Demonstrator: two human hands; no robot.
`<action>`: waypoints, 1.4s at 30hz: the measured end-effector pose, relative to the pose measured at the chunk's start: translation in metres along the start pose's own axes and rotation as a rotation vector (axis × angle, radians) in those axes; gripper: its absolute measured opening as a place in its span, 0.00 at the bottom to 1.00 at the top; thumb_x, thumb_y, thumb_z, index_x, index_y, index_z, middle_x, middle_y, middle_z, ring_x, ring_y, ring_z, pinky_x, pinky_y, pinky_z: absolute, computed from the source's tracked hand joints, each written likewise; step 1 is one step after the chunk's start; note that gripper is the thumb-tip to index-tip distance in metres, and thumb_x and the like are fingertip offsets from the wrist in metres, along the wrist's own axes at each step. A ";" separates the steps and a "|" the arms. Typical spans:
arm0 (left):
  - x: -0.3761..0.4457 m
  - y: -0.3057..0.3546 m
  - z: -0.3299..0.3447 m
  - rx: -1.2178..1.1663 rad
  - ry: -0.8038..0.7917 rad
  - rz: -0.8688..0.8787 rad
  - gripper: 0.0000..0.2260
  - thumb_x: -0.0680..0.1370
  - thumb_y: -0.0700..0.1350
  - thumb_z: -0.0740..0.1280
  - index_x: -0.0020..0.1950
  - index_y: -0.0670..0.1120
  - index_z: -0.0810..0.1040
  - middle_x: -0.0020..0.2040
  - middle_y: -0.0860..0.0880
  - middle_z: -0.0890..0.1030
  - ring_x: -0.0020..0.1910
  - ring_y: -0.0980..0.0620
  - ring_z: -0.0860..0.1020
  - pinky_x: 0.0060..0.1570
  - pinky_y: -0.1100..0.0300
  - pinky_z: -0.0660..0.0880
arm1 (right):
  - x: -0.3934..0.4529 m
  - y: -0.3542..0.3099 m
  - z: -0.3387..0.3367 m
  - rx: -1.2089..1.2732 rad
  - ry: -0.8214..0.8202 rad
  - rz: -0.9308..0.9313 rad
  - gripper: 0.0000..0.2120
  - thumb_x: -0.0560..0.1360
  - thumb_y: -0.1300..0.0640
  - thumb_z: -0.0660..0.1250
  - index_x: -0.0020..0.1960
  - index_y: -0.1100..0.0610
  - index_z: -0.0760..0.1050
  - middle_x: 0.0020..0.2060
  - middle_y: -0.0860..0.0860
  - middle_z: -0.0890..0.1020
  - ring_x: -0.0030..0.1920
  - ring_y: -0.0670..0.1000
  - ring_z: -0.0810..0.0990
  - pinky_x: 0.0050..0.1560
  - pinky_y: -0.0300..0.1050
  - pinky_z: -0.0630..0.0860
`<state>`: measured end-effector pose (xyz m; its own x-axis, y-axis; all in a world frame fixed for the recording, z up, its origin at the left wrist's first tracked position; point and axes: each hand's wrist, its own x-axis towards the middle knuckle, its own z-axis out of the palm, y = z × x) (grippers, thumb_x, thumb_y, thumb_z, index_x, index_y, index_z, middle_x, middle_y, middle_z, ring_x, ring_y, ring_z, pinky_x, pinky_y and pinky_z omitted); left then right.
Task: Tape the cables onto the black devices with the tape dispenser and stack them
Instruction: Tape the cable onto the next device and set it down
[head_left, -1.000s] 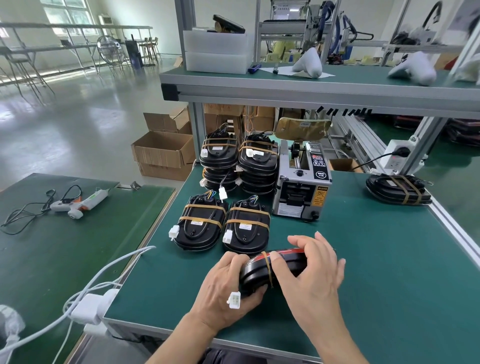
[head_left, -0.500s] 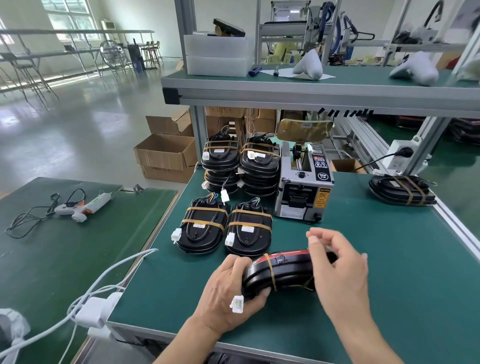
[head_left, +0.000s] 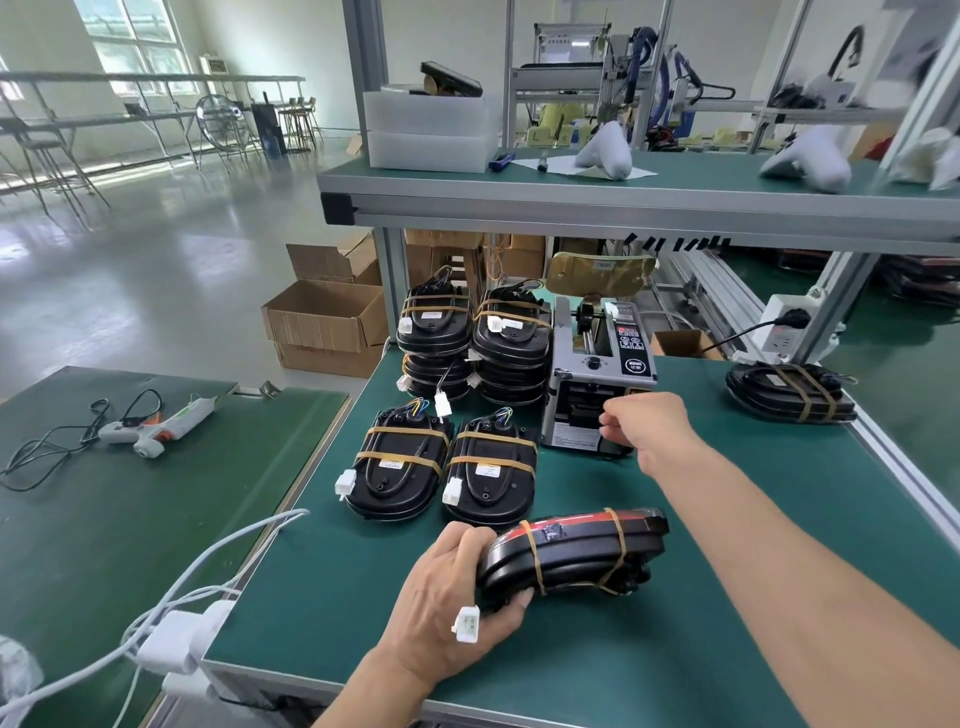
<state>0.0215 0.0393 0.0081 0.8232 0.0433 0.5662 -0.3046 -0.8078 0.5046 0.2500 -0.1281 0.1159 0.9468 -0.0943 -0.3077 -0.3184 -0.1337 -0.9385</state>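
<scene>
The right hand, fingers curled, covers the dispenser's mouth, so any tape there is hidden, while the left hand grips the device on the worktop.

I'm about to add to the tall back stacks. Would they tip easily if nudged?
Probably somewhat. The back stacks stand several curved devices high and look slightly uneven. Loose connectors dangle from them and could snag. The tape dispenser close beside the right-hand one may brace that side.
</scene>
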 end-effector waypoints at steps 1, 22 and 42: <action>0.000 0.000 0.000 -0.001 0.002 -0.001 0.17 0.73 0.54 0.75 0.53 0.44 0.78 0.46 0.53 0.79 0.46 0.52 0.78 0.43 0.60 0.77 | 0.003 0.000 0.004 0.016 0.004 0.030 0.04 0.77 0.69 0.67 0.45 0.64 0.79 0.39 0.58 0.83 0.31 0.54 0.81 0.43 0.48 0.83; -0.001 -0.003 0.003 -0.027 0.016 0.027 0.17 0.73 0.53 0.75 0.54 0.47 0.75 0.46 0.55 0.78 0.47 0.54 0.77 0.46 0.68 0.73 | 0.021 0.004 0.038 0.251 0.195 0.171 0.11 0.72 0.69 0.75 0.45 0.61 0.73 0.35 0.56 0.82 0.26 0.51 0.80 0.28 0.41 0.81; 0.002 0.002 0.001 -0.028 0.028 -0.029 0.17 0.71 0.54 0.75 0.53 0.47 0.77 0.47 0.60 0.74 0.44 0.57 0.76 0.46 0.75 0.68 | 0.011 0.002 0.022 0.188 0.068 0.284 0.11 0.73 0.66 0.72 0.55 0.60 0.79 0.39 0.52 0.85 0.26 0.48 0.82 0.27 0.37 0.73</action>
<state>0.0233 0.0374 0.0096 0.8184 0.0832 0.5686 -0.2943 -0.7892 0.5390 0.2611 -0.1072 0.1075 0.8143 -0.1684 -0.5555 -0.5483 0.0908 -0.8313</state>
